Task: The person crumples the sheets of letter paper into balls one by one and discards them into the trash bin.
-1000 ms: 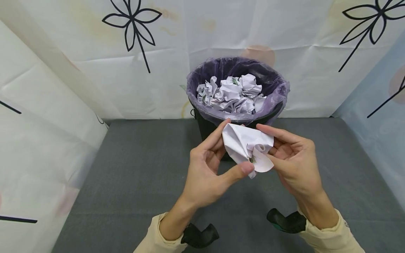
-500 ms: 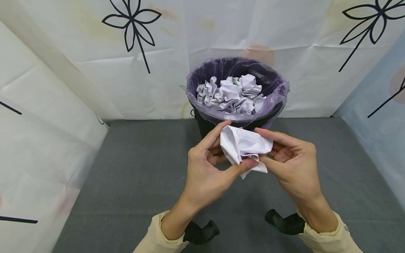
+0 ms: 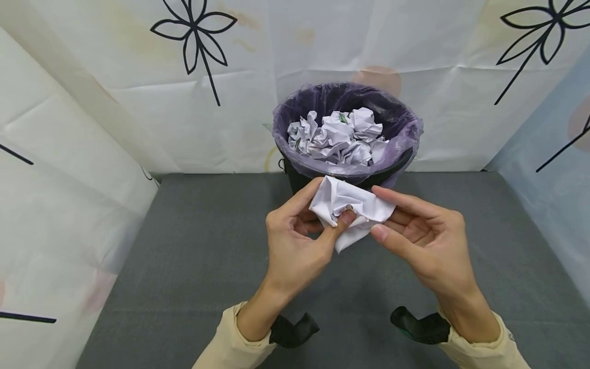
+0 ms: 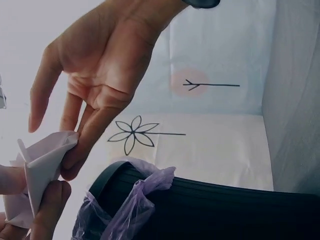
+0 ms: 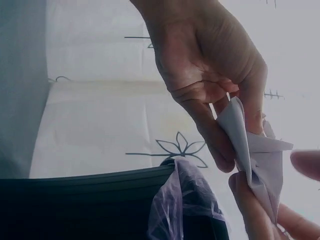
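My left hand (image 3: 299,251) pinches a creased sheet of white paper (image 3: 361,200) in front of the bin, its thumb pressing on the near face and its fingers behind. At the paper's right edge, the fingers of my right hand (image 3: 430,243) touch the back, while its thumb stands off the near face. In the right wrist view a gap shows between that thumb (image 5: 306,165) and the paper (image 5: 267,170). The paper is partly folded, with one corner hanging down. The fingertips behind it are hidden in the head view.
Beyond my hands stands a black bin (image 3: 299,179) with a purple liner (image 3: 405,138). Several crumpled white papers (image 3: 336,130) lie in it. It stands on a grey surface (image 3: 198,246), with flower-printed white cloth (image 3: 230,128) behind. Black straps (image 3: 295,330) stick out at both cuffs.
The paper has turned and shifted a little left, and its loose corner now hangs lower left. My left thumb has moved up on its face; my right thumb has come away from it.
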`<act>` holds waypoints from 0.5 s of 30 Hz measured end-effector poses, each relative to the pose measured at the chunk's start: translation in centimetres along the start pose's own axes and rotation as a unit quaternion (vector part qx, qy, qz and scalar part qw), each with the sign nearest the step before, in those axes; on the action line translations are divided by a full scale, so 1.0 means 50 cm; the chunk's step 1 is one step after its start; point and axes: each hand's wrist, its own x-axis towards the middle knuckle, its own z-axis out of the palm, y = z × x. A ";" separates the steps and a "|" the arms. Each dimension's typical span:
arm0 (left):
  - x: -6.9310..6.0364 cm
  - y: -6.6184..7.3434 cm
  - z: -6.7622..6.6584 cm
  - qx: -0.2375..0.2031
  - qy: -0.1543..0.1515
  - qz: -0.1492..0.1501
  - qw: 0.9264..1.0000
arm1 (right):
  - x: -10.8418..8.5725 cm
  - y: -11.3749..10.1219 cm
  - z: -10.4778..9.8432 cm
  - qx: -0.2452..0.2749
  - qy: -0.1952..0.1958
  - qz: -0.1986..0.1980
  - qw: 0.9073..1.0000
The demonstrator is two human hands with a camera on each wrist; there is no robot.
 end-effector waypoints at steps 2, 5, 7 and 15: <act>0.001 -0.004 0.000 0.008 0.007 0.012 1.000 | 0.000 0.001 -0.002 0.007 -0.006 -0.013 1.000; 0.003 -0.007 -0.002 0.004 0.023 0.018 1.000 | -0.001 0.008 -0.008 0.056 -0.028 -0.046 0.997; 0.004 -0.007 -0.004 -0.018 0.029 0.010 0.999 | 0.000 0.013 -0.013 0.100 -0.048 -0.065 0.992; 0.005 0.006 -0.025 -0.138 -0.026 -0.083 0.987 | 0.011 0.017 -0.031 0.172 -0.120 -0.118 0.971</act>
